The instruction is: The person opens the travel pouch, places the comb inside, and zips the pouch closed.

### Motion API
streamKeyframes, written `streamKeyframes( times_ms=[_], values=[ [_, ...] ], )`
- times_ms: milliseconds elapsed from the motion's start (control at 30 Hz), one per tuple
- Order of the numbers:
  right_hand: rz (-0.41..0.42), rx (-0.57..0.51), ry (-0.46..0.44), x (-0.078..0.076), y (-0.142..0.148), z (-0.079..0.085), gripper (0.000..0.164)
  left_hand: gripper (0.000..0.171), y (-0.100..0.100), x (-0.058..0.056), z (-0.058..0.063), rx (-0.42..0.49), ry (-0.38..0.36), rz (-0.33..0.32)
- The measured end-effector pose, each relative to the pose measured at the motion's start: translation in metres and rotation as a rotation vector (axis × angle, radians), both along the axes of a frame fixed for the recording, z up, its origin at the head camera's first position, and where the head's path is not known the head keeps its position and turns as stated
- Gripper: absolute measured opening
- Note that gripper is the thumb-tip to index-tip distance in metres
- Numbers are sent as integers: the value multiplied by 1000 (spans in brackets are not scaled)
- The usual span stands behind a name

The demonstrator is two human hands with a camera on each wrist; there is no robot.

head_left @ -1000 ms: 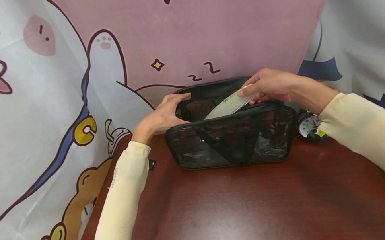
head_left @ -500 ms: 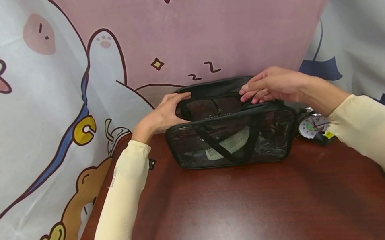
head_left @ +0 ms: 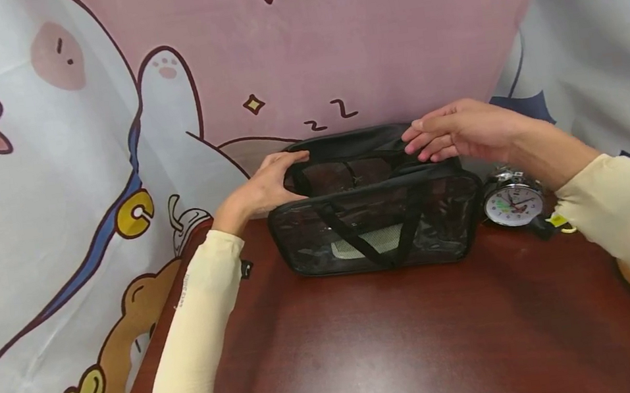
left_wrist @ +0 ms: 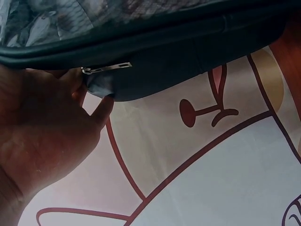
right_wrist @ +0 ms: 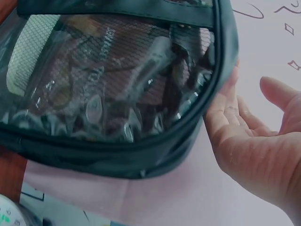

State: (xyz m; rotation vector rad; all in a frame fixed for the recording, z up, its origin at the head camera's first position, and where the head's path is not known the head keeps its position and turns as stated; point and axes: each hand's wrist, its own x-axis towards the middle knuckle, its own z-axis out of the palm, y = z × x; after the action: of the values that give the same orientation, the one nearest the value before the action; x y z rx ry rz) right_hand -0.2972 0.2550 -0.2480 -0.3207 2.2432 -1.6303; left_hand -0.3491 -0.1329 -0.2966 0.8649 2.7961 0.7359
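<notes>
A black-trimmed clear zip bag stands upright on the table with its top open. Through its front panel a pale green comb shows, lying inside behind the strap handles. My left hand grips the left end of the bag's opening, thumb on the near side and fingers on the far side. A zipper pull lies beside those fingers in the left wrist view. Over the bag's right end, my right hand has extended fingers and holds nothing. The comb appears through the clear panel in the right wrist view too.
A twin-bell alarm clock stands just right of the bag, below my right wrist. A small black item with a yellow tag lies beside it. The brown table meets a cartoon-printed cloth behind the bag.
My right hand let go of the comb, which dropped into the bag and now lies flatter there. That hand then moved up and right. The left hand stays at the bag's opening.
</notes>
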Motion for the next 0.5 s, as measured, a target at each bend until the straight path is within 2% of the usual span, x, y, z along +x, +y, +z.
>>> streamKeyframes(
  times_ms=[233,500],
  values=[
    [18,-72,-6,5,23,2,36,94,-2,1,1,1,3,5],
    [15,-59,27,7,51,-11,32,92,1,-1,0,7,17,-4]
  ],
)
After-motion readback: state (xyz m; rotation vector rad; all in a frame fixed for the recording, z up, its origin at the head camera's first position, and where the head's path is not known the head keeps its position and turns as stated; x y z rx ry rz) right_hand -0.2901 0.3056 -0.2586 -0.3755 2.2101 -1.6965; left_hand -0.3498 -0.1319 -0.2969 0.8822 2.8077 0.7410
